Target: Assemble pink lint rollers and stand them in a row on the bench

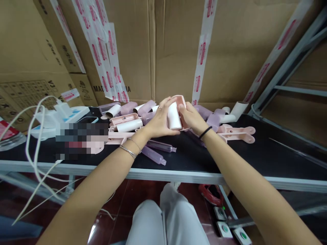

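Note:
Both hands meet over the black table [230, 156]. My left hand [158, 119] curls around a white roll [174, 116], thumb under it, fingers closed on its left side. My right hand [192, 119] grips a pink plastic holder [182, 101] that sits around the roll's far end. The roll stands nearly upright between the two hands. Bracelets ring my left wrist and a black band my right.
Pink holders [238, 133], white rolls [129, 125] and lilac tubes [154, 156] lie scattered on the table. White cables and a power strip [63, 115] sit at the left. Cardboard boxes [153, 51] form a wall behind. A metal rack frame [293, 58] rises at the right.

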### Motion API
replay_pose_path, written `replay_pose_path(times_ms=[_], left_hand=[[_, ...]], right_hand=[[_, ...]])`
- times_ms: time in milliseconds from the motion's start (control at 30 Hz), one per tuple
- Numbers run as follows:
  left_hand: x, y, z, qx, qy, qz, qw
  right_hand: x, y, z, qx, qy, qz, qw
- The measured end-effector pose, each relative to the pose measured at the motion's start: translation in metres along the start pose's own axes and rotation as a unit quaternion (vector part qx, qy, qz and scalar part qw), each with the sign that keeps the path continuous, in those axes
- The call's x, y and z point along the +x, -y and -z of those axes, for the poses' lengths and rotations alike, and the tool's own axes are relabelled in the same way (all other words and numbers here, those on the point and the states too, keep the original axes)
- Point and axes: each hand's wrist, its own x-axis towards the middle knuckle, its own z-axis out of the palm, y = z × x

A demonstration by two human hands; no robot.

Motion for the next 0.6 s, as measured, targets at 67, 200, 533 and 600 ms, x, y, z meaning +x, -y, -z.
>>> replay_pose_path(times_ms=[67,200,533,600], left_hand=[[0.001,0.001,0.002,0.018,-0.001,-0.021,1.000],[0.001,-0.001,0.003,0.045,-0.001,-0.035,0.998],[0.003,-0.013,0.002,0.074,0.016,-0.074,0.994],[0.003,-0.013,0.001,0.068,0.022,-0.072,0.995]], right_hand=[[-0.001,0.001,-0.003,0.056,0.005,-0.012,0.998],[-0.002,0.004,-0.003,0.120,0.038,-0.042,0.991],[-0.007,0.010,0.000,0.162,0.057,-0.023,0.985],[-0.009,0.013,0.002,0.184,0.068,-0.037,0.980]])
